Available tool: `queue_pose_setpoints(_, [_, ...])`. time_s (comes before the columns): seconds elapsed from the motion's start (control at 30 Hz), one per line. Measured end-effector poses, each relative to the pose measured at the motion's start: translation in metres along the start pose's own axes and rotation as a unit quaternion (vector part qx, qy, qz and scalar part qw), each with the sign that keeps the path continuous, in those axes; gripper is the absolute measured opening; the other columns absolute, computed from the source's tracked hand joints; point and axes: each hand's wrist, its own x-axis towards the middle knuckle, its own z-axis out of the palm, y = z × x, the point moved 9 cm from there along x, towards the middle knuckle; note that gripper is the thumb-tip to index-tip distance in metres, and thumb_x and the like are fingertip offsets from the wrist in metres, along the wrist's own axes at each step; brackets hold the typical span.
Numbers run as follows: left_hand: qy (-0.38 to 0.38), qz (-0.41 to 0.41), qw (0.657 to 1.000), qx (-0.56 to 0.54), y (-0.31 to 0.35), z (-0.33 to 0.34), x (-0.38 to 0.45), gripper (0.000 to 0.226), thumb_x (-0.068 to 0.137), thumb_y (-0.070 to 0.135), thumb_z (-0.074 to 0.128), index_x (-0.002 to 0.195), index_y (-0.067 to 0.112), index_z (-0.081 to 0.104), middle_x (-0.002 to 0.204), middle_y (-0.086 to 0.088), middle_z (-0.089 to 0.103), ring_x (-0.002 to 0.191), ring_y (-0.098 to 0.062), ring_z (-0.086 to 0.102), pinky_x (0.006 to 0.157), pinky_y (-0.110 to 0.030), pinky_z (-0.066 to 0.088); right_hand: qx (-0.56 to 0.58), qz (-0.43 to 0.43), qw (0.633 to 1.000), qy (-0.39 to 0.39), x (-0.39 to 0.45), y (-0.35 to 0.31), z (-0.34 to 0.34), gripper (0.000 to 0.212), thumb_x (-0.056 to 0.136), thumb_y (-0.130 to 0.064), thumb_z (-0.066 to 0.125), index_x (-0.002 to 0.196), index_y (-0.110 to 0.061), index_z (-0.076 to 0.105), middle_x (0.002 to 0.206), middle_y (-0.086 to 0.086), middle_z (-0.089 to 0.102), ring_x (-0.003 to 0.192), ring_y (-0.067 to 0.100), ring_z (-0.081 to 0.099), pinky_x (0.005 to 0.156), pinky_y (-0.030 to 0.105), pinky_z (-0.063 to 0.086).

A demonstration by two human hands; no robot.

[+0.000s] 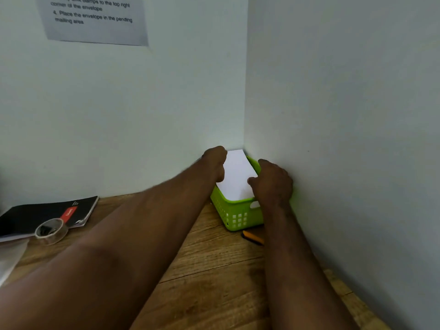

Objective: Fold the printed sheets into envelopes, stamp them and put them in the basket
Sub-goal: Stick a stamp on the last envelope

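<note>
The green plastic basket stands in the corner where the two white partition walls meet, at the far edge of the wooden desk; this position backs it on two sides, so it should not slide when loaded. A white folded envelope lies lengthwise in the basket, its far end raised above the rear rim and its near end down inside the front wall. The left hand is at the envelope's left long edge, knuckles toward the camera; its fingers are curled under and their tips are hidden, so whether they pinch the paper cannot be told. The right hand covers the basket's right rim, with thumb and fingertips touching the envelope's right edge; the fingers are bent and close together, but a clamped grip cannot be confirmed. A hand on each long edge is consistent with guiding the envelope squarely between the basket walls. No stamp can be seen on the visible face. A roll of clear tape rests on a black notebook at the left, well apart from the basket. An orange pen-like object lies just in front of the basket. A printed instruction sheet is fixed to the wall above.
</note>
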Motion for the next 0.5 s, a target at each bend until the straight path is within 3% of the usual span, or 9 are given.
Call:
queue_pose_setpoints(0.03, [-0.005,-0.021,1.0,-0.006,-0.006,0.003,0.0,0.017,0.101,0.016,0.042,0.101,0.001,0.05,0.089,-0.006,0.035,0.086,-0.02,0.035,0.092,-0.029,0.04,0.004,0.002,1.0,0.001,0.0,0.0,0.0,0.039,0.083,-0.023,0.062,0.121,-0.018,0.055,0.121,0.004,0.061,0.114,0.029,0.054,0.092,0.035,0.04])
queue_pose_setpoints(0.1, [0.004,-0.052,0.999,-0.007,-0.016,0.006,-0.004,0.037,0.1,0.018,0.048,0.07,0.004,0.032,0.075,-0.004,0.025,0.072,-0.018,0.03,0.075,-0.028,0.03,0.005,0.011,1.0,-0.002,0.001,0.002,0.001,0.038,0.083,-0.023,0.062,0.121,-0.019,0.057,0.122,0.004,0.061,0.115,0.028,0.054,0.093,0.034,0.039])
queue_pose_setpoints(0.17, [0.008,-0.059,0.998,-0.002,-0.023,0.011,-0.004,0.045,0.099,0.021,0.051,0.065,0.009,0.024,0.074,-0.001,0.023,0.073,-0.018,0.03,0.073,-0.025,0.022,0.002,0.017,1.0,-0.002,0.002,0.004,0.002,0.037,0.084,-0.024,0.062,0.12,-0.018,0.058,0.121,0.004,0.062,0.114,0.027,0.055,0.093,0.034,0.039])
queue_pose_setpoints(0.27, [0.012,-0.073,0.997,0.005,-0.033,0.017,-0.01,0.047,0.097,0.025,0.055,0.065,0.01,0.024,0.07,0.0,0.022,0.063,-0.019,0.026,0.054,-0.022,0.025,0.0,0.019,1.0,0.002,0.003,0.004,0.001,0.034,0.083,-0.025,0.062,0.116,-0.019,0.06,0.117,0.004,0.064,0.111,0.027,0.057,0.089,0.033,0.04])
queue_pose_setpoints(0.3, [0.009,-0.077,0.997,0.014,-0.037,0.017,-0.006,0.045,0.095,0.026,0.057,0.066,0.009,0.027,0.07,-0.003,0.023,0.07,-0.021,0.032,0.064,-0.018,0.033,0.0,0.019,1.0,0.003,0.002,0.004,0.001,0.033,0.082,-0.024,0.062,0.114,-0.019,0.06,0.115,0.004,0.064,0.11,0.027,0.057,0.088,0.033,0.04])
queue_pose_setpoints(0.37, [-0.01,-0.084,0.996,0.028,-0.042,0.02,0.003,0.032,0.094,0.026,0.059,0.08,0.004,0.041,0.085,-0.008,0.039,0.097,-0.021,0.037,0.095,-0.028,0.034,0.003,0.017,1.0,0.004,0.002,0.004,0.001,0.032,0.082,-0.024,0.062,0.114,-0.02,0.061,0.115,0.003,0.064,0.11,0.027,0.057,0.088,0.033,0.04])
queue_pose_setpoints(0.43, [-0.007,-0.096,0.995,0.01,-0.045,0.019,0.006,0.025,0.094,0.027,0.059,0.106,0.009,0.047,0.113,-0.009,0.043,0.116,-0.023,0.039,0.105,-0.036,0.027,0.004,0.016,1.0,0.006,0.002,0.004,0.0,0.032,0.083,-0.025,0.062,0.114,-0.02,0.061,0.115,0.004,0.064,0.11,0.027,0.057,0.089,0.033,0.04])
queue_pose_setpoints(0.5, [-0.014,-0.068,0.998,-0.005,-0.038,0.02,0.004,0.027,0.094,0.024,0.057,0.111,0.005,0.048,0.105,-0.004,0.047,0.109,-0.025,0.046,0.101,-0.035,0.033,0.009,0.015,1.0,0.009,0.002,0.004,-0.001,0.032,0.084,-0.029,0.062,0.115,-0.019,0.061,0.116,0.005,0.064,0.111,0.028,0.057,0.089,0.033,0.039])
